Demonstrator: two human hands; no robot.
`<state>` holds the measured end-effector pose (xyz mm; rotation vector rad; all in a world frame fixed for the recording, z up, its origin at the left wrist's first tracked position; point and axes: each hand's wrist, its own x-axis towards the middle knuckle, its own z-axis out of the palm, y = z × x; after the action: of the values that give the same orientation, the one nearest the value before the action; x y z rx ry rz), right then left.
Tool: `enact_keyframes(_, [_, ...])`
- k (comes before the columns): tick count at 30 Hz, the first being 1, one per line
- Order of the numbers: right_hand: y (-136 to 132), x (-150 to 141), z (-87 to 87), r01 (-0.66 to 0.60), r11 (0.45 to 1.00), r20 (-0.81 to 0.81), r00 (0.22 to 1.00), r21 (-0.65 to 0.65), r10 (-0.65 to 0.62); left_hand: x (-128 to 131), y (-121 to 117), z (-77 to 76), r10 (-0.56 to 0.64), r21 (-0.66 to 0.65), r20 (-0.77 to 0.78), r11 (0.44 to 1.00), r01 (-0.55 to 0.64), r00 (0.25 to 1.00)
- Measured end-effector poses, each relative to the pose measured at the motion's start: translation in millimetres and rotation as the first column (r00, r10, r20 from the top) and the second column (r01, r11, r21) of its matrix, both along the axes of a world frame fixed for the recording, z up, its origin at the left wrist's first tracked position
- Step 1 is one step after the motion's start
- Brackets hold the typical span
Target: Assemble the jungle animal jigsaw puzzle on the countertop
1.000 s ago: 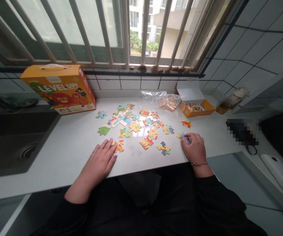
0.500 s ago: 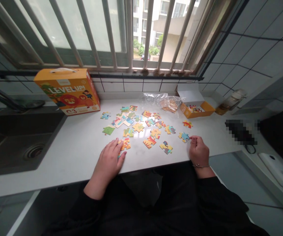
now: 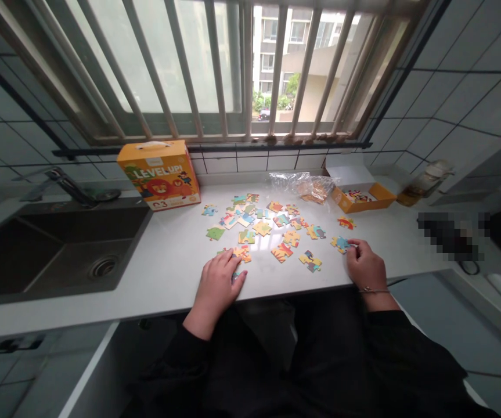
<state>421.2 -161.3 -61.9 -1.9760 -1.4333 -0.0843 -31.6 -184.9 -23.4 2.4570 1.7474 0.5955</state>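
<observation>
Right hand [image 3: 367,268] curled at blue piece [image 3: 340,244], near right; grip unclear. Left hand [image 3: 217,281] lies flat, fingers nearly together. Piece likely light, stiff; best pinched by opposite edges.

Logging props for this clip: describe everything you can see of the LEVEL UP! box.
The orange box, apparently cardboard, has a white handle on top. Its front shows white lettering and two lions. It stands upright on the white counter near the back right corner of the sink, front turned toward the camera. The top looks closed. Only the counter clearly touches it.
</observation>
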Motion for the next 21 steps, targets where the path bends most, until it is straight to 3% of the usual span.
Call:
enact_keyframes(12, [2, -3, 1.7, -0.053, 0.998, 0.014, 0.998, -0.02, 0.053, -6, 4, 5.5, -0.148, -0.112, 0.049, 0.982, 0.153, 0.988])
enact_keyframes(17, [12, -5, 12.2, -0.178, 0.984, 0.033, 0.983, -0.003, 0.178, -4, 38, 20.3, -0.28, -0.131, 0.119, 0.947, 0.295, 0.953])
enact_keyframes(21, [41, -26, 34.4, -0.276, 0.959, 0.055, 0.96, 0.057, 0.273, 2, 79, 25.6, -0.361, -0.134, 0.077, 0.92, 0.368, 0.93])
